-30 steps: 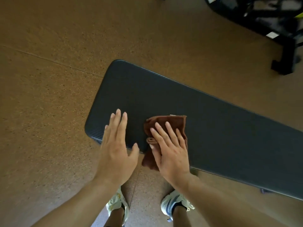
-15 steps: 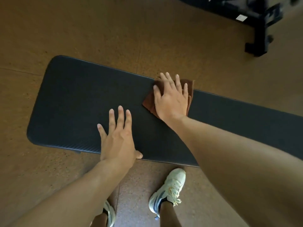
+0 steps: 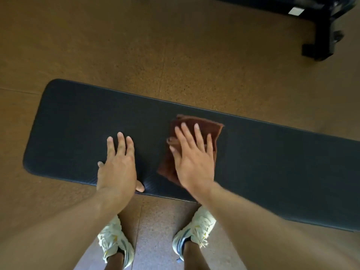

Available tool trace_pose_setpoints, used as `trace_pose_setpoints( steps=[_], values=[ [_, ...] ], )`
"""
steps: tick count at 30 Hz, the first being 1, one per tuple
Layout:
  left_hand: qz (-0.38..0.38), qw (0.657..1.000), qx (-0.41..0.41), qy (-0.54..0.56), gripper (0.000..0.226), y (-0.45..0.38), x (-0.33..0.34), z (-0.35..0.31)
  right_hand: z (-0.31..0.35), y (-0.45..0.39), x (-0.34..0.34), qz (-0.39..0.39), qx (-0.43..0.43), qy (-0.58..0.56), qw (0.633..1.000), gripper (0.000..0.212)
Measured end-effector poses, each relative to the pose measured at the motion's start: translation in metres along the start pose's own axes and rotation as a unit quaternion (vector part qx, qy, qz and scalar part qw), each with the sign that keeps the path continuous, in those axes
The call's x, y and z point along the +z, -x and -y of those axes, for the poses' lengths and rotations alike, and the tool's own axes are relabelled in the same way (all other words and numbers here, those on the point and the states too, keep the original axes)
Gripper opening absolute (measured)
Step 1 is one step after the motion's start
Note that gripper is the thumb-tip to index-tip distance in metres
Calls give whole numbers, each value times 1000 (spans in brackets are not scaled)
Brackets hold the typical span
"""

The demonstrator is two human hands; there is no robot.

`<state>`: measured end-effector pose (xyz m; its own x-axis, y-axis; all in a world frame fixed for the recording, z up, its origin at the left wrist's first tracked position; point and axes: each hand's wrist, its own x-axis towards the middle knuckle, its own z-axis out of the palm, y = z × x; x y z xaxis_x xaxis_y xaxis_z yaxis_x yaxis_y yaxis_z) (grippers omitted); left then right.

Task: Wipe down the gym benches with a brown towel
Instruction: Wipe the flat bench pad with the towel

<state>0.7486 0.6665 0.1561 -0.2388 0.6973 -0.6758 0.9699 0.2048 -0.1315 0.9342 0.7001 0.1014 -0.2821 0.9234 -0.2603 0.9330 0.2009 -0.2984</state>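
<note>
A long dark padded gym bench [image 3: 272, 162] runs across the view from left to right. A folded brown towel [image 3: 206, 125] lies flat on its middle. My right hand [image 3: 192, 160] presses down on the towel with straight, spread fingers and covers most of it. My left hand [image 3: 118, 164] rests flat on the bare pad to the left of the towel, fingers straight, thumb at the pad's near edge.
Brown speckled rubber floor [image 3: 136, 45] surrounds the bench. A black metal equipment frame [image 3: 319, 38] stands at the top right. My two pale sneakers [image 3: 196, 228] stand on the floor just in front of the bench's near edge.
My right hand has drawn the towel back from the bench's far edge toward the middle of the pad. The left hand stays flat on the pad.
</note>
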Motion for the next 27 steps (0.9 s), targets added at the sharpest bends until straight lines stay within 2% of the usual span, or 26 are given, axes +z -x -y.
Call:
trace_pose_setpoints(
  steps=[3, 5, 8, 12, 14, 17, 19, 21, 24, 26, 27],
  values=[
    [-5, 1000, -12, 9, 154, -1, 0, -3, -12, -77, -26, 31, 45, -12, 998, 60],
    [-5, 1000, -16, 15, 153, -2, 0, -3, -17, -84, -29, 28, 31, -2, 999, 61],
    [-2, 1000, -16, 20, 153, 0, 2, -1, -25, -19, -17, -6, -1, 11, 1000, 59],
    [-13, 999, -18, 28, 152, 2, 3, -1, -42, 103, 1, 50, -60, 30, 997, 59],
    [-17, 999, -18, 21, 150, 2, 3, 1, -53, 116, 4, 69, -100, 39, 992, 57],
    [-18, 1000, -5, 22, 151, 5, 3, 8, -58, 78, -5, 66, -117, 67, 989, 55],
    [-29, 999, 7, 39, 149, 6, 4, 11, -52, 35, -15, 39, -57, 52, 996, 57],
    [-34, 997, 11, 72, 148, 7, 4, 14, -36, -13, -21, 16, 42, 5, 999, 58],
    [-54, 986, 32, 157, 138, 12, 18, 18, 5, -62, -21, 0, 162, -37, 986, 62],
    [-102, 956, 59, 270, 122, 23, 40, 27, 39, -77, -15, -7, 193, -59, 979, 66],
    [-131, 933, 58, 329, 112, 33, 53, 35, 58, -78, -10, -4, 179, -62, 982, 68]
  ],
)
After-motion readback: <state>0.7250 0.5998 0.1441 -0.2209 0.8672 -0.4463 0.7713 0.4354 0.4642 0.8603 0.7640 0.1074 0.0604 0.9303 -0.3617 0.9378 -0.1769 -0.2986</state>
